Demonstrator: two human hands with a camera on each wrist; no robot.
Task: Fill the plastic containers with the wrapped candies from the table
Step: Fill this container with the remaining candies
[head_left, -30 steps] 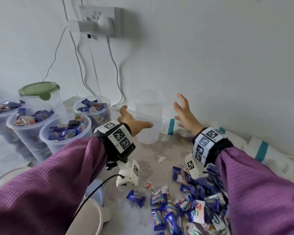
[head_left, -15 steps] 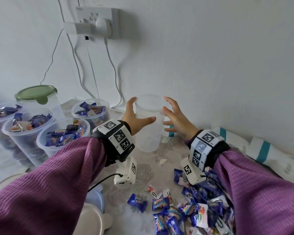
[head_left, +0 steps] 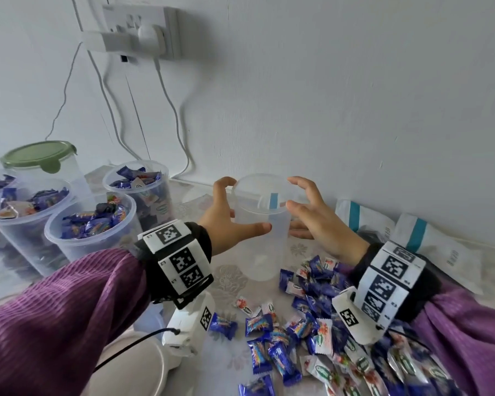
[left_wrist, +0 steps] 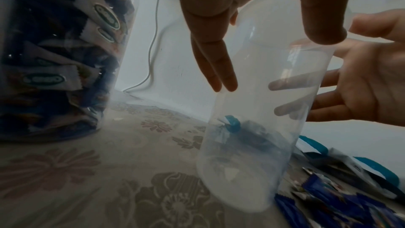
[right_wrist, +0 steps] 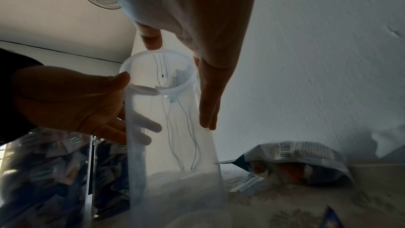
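Observation:
An empty clear plastic container (head_left: 262,241) stands on the patterned tablecloth by the wall. My left hand (head_left: 226,218) holds it from the left, thumb across its front and fingers round the back, as the right wrist view shows through the container (right_wrist: 171,145). My right hand (head_left: 317,221) is at its right side with spread, fairly straight fingers (right_wrist: 208,101) lying along the wall and the thumb near the rim. Wrapped candies (head_left: 312,332), blue and white, lie piled just in front of the container and under my right wrist.
Three open containers (head_left: 92,224) of candies and a green-lidded one (head_left: 40,158) stand at the left. White bags with teal stripes (head_left: 429,247) lie along the wall at the right. Cables (head_left: 177,132) hang from a wall socket. White round lids (head_left: 137,364) sit at the near left.
Both hands have moved in from apart onto the sides of the empty container. The container now stands closer to the candy pile.

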